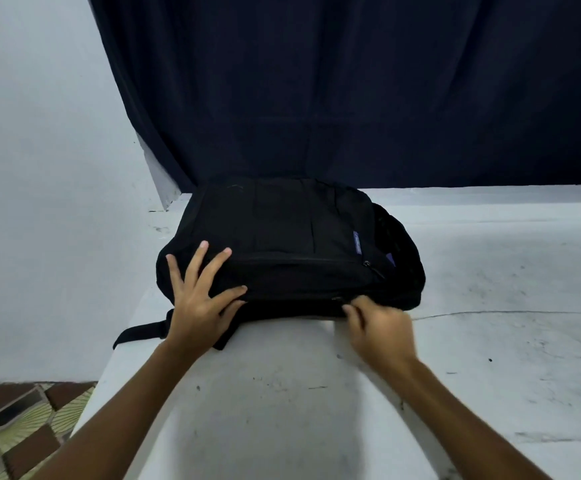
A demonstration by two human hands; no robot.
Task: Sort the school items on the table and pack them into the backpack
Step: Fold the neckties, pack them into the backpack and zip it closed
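Note:
A black backpack (292, 237) lies flat on the white table (490, 341), near its left edge. My left hand (200, 299) presses down on the bag's near left corner with its fingers spread flat. At the bag's near edge my right hand (377, 323) is blurred, its fingers curled and pinching at the zipper line close to a small metal zipper pull (336, 299). A second zipper pull (367, 264) shows on the front pocket beside a purple label (357, 242). No loose school items are in view.
A black strap (140, 332) hangs over the table's left edge. A dark blue curtain (351, 91) hangs behind the table, a white wall (39, 168) stands on the left, and patterned floor tiles (15, 420) show at the lower left.

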